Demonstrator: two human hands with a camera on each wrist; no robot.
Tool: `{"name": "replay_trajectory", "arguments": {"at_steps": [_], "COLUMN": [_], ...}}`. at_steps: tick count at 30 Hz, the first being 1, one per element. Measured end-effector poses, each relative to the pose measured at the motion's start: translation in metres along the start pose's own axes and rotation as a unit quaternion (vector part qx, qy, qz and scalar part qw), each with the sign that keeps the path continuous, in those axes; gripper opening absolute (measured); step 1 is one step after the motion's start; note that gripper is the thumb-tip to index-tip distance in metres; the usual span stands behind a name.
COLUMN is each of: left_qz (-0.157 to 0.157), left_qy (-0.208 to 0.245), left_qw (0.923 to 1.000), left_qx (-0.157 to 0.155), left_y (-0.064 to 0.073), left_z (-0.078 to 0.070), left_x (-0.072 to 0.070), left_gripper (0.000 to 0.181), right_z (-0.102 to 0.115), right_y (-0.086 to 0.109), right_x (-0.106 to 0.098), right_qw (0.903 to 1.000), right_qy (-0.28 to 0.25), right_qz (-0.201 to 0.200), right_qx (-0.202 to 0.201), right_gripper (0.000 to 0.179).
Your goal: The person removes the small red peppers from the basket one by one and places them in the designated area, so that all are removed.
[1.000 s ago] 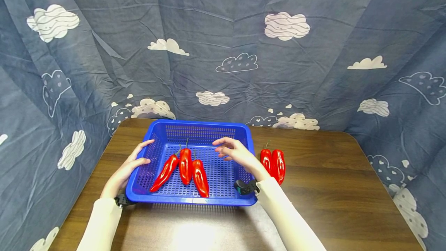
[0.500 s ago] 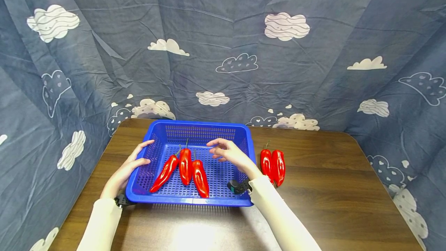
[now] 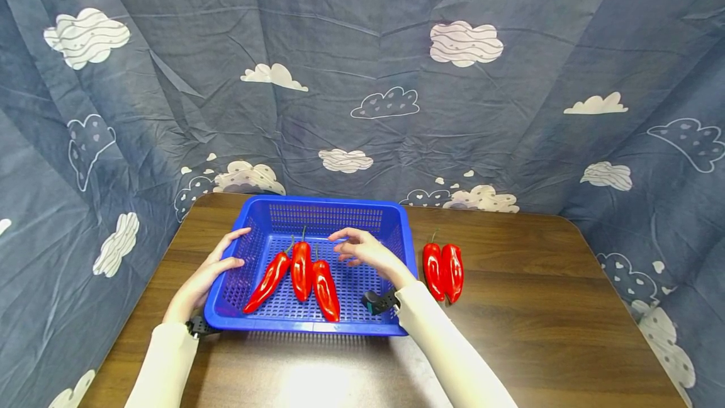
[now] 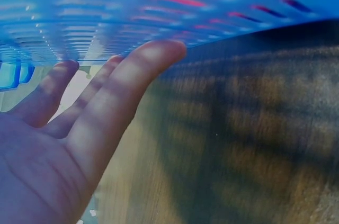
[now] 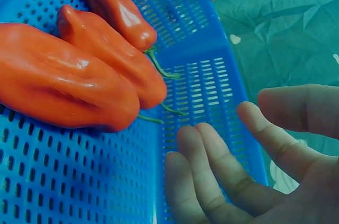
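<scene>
In the head view, my left hand (image 3: 206, 276) is at the left side of a blue plastic basket (image 3: 311, 326), index finger and thumb spread at its rim. The left wrist view shows its extended fingers (image 4: 106, 107) against the perforated outer wall. My right hand (image 3: 365, 250) hovers over the basket's right half, fingers loosely bent, holding nothing. Inside lie three glossy red peppers with green stems: a slanted left one (image 3: 269, 282), a middle one (image 3: 302, 271) and a right one (image 3: 325, 290). The right wrist view puts my right fingers (image 5: 241, 184) beside the right pepper (image 5: 69, 81), apart from it.
Right of the basket, two more red peppers, one (image 3: 433, 271) with a stem and another (image 3: 452, 272), lie side by side on the brown wooden table (image 3: 538, 307). A dark blue cloud-patterned curtain (image 3: 385, 143) hangs behind and at both sides.
My right hand has moved left over the basket, from near its right wall toward the peppers, and slightly down. The left hand, basket and peppers have stayed in place.
</scene>
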State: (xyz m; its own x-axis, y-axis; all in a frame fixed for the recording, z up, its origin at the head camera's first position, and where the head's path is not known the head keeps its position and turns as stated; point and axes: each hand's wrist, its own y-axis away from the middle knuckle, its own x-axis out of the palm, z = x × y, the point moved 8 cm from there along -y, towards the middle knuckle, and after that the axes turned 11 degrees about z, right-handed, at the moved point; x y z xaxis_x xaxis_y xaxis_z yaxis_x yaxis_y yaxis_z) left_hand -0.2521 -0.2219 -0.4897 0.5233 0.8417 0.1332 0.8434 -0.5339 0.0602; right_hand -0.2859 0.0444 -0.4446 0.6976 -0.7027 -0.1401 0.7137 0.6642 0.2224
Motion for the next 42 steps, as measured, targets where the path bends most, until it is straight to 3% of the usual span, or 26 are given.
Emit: {"name": "replay_trajectory", "arguments": {"at_steps": [13,30,42], "left_qz": [0.000,0.000,-0.002], "left_qy": [0.001,-0.002,-0.008], "left_qw": [1.0000,1.0000,1.0000], "left_qx": [-0.003,-0.001,-0.002], "left_y": [0.001,0.000,-0.001], "left_z": [0.000,0.001,0.001], "left_x": [0.000,-0.001,-0.002], "left_gripper": [0.061,0.061,0.061], "right_z": [-0.014,-0.029,-0.035], "right_y": [-0.007,-0.013,-0.018], "right_x": [0.011,0.023,0.030], "right_qw": [0.9975,0.9919,0.9901], "right_qy": [-0.026,0.016,0.047], "right_qz": [0.035,0.059,0.067], "right_qx": [0.056,0.111,0.114], "right_gripper": [0.040,0.043,0.047]}}
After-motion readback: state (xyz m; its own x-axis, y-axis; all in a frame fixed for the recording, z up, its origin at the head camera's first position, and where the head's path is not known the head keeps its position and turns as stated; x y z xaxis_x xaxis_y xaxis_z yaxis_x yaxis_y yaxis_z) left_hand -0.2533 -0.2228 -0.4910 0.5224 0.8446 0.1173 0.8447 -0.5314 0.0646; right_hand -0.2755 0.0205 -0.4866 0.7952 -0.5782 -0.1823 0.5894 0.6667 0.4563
